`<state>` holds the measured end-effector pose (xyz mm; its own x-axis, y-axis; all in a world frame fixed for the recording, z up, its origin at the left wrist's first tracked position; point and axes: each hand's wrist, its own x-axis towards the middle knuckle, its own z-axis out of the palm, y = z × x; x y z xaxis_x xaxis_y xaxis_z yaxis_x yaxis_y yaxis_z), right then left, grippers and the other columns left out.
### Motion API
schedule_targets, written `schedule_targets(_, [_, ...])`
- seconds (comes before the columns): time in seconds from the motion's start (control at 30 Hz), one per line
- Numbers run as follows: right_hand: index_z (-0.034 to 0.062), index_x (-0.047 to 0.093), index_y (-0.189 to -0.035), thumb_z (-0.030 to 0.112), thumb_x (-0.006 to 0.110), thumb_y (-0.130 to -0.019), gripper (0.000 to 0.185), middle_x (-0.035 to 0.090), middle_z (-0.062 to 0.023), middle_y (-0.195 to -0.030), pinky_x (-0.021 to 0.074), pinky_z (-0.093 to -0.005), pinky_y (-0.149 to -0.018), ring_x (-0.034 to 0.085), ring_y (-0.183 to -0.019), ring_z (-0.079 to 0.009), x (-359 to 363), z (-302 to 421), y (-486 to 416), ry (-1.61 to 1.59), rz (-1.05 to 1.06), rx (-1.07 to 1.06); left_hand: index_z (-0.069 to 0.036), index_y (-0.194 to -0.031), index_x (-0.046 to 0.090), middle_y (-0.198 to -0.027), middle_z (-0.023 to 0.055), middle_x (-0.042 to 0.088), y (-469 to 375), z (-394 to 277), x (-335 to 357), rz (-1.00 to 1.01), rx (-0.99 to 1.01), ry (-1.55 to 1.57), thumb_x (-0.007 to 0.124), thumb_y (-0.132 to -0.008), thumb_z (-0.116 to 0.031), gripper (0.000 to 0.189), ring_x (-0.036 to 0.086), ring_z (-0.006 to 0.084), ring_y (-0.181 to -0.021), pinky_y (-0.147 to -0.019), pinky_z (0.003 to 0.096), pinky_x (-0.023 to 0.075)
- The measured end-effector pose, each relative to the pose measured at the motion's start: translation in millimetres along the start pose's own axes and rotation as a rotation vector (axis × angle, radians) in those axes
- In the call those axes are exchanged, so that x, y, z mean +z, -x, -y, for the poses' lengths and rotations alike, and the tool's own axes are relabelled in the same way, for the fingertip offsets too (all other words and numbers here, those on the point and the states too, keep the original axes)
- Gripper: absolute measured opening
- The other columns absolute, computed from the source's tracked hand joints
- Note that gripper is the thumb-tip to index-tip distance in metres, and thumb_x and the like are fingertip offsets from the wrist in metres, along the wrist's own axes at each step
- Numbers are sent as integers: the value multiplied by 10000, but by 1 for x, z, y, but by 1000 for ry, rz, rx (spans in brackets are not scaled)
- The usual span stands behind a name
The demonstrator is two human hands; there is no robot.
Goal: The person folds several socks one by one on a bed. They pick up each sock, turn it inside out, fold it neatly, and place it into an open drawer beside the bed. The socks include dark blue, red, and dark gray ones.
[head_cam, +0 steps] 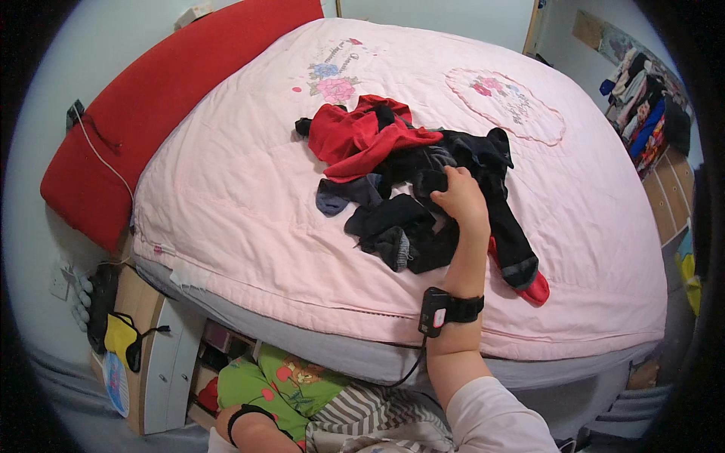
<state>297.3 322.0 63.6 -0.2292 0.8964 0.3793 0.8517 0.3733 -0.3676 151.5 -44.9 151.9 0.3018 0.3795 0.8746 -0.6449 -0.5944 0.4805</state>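
Observation:
A heap of black socks (pixel 396 215) and a red cloth garment (pixel 357 139) lie on a pink quilted bedspread (pixel 226 192). My right hand (pixel 461 195) reaches into the heap, its thumb and fingers at a black sock (pixel 430 182); whether they grip it is unclear. A black device is strapped to that forearm. Right of the hand, a long black sock with a grey toe (pixel 521 272) lies over a red one (pixel 538 291). A dark grey-blue sock (pixel 334 195) is at the heap's left. My left hand is out of view; only the left arm shows at the bottom.
A red headboard (pixel 170 96) borders the bed on the left. Below it stands a small cabinet (pixel 170 362) with a yellow and black item (pixel 122 340) on it. A white cable (pixel 102 150) hangs over the headboard. Clothes (pixel 645 107) hang at the far right.

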Motion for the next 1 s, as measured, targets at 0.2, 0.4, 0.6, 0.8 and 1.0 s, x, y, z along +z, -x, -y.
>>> schedule_targets(0.2, [-4, 663, -990, 209, 656, -702, 359, 679, -176, -920, 509, -406, -782, 644, -844, -358, -22, 5, -3, -118, 362, 86, -142, -1462, 243, -1477, 94, 289, -4, 13, -19, -54, -49, -55, 484, -968, -210, 553, 304, 175, -1350, -1131, 351, 163])
schedule_targets(0.4, [-10, 627, -1059, 87, 604, -860, 223, 671, -66, -915, 499, -251, -734, 637, -830, -140, -68, 20, 14, -1334, 125, -86, -46, -1223, 554, -1097, 140, 623, 14, 75, -59, -1010, -467, -750, 571, -854, 18, 374, 616, 214, -975, -877, 341, 500])
schedule_targets(0.6, [-56, 485, -1245, 162, 470, -944, 372, 554, -218, -1211, 554, -387, -826, 602, -1055, -290, -85, 36, 22, -2201, 396, -252, -27, -1276, 521, -1149, 143, 547, 46, 167, -131, -627, -788, -1121, 644, -854, -92, 444, 591, 196, -908, -808, 276, 496])
schedule_targets(0.8, [-74, 359, -1330, 214, 422, -984, 455, 304, -267, -1446, 567, -490, -826, 406, -1293, -379, -68, 64, 29, -2553, 795, -512, -26, -1177, 545, -1069, 134, 517, 50, 180, -140, -623, -806, -1117, 698, -788, -111, 426, 570, 187, -816, -675, 267, 498])
schedule_targets(1.0, [-54, 438, -1235, 175, 506, -956, 368, 458, -189, -1298, 568, -387, -772, 533, -1125, -292, -65, 92, 34, -2576, 755, -652, -41, -1138, 548, -1072, 141, 507, 51, 195, -135, -560, -569, -1317, 718, -728, -138, 453, 559, 270, -904, -740, 342, 486])
